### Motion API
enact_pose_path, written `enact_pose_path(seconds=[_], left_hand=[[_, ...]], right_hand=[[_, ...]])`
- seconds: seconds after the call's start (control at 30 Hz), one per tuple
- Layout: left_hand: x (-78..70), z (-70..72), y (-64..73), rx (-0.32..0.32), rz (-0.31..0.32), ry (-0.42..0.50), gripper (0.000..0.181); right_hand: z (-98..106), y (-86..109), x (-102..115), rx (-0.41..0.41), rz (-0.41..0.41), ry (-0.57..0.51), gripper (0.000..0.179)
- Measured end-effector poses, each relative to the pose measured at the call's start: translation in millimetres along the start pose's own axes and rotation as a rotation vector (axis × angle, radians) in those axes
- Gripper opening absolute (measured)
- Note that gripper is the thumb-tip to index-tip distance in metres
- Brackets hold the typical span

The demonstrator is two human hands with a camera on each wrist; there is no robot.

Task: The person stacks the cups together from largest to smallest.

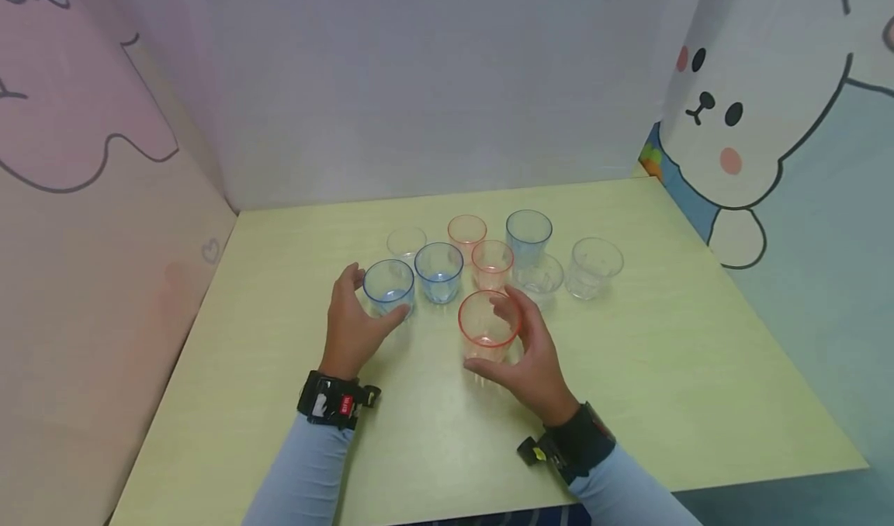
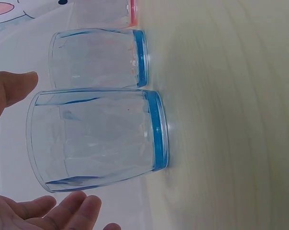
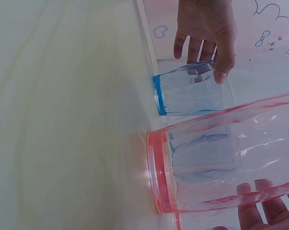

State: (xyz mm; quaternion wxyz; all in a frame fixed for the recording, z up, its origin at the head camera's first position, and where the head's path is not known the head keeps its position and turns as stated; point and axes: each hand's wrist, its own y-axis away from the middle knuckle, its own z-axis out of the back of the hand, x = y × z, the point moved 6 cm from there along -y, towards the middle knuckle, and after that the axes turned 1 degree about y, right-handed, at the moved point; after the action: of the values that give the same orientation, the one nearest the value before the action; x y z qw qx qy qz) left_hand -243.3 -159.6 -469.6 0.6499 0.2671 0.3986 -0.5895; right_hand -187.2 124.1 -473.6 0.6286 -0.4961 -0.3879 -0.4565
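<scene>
My left hand (image 1: pixel 352 328) is spread around a blue glass (image 1: pixel 389 297) at the left front of a group of glasses. In the left wrist view the thumb stands off that glass, with the fingertips (image 2: pixel 89 206) close below its side. My right hand (image 1: pixel 534 355) curves around a pink-rimmed glass (image 1: pixel 485 344), nearest to me, and holds it upright between thumb and fingers. The right wrist view shows its fingertips at the pink glass's side; the thumb is out of that view. A second blue glass (image 1: pixel 438 282) stands just right of the left hand's glass.
Behind stand two more pink glasses (image 1: pixel 492 268) (image 1: pixel 466 233), a third blue glass (image 1: pixel 528 235) and several clear glasses, one (image 1: pixel 594 270) at the far right. Beneath them is a pale yellow table (image 1: pixel 698 402), with printed panels (image 1: pixel 433 84) at its back and sides.
</scene>
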Motion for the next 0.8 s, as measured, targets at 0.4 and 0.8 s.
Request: enact_pose_path(seconds=[0.4, 0.8], left_hand=[[0.9, -6.1, -3.4, -0.016, -0.006, 0.05, 0.111], [7.5, -15.0, -7.7, -0.004, 0.045, 0.094, 0.115]], right_hand=[[5.6, 0.7, 2.3, -0.01, 0.017, -0.052, 0.109], [6.2, 2.1, -1.4, 0.007, 0.009, -0.057, 0.102]])
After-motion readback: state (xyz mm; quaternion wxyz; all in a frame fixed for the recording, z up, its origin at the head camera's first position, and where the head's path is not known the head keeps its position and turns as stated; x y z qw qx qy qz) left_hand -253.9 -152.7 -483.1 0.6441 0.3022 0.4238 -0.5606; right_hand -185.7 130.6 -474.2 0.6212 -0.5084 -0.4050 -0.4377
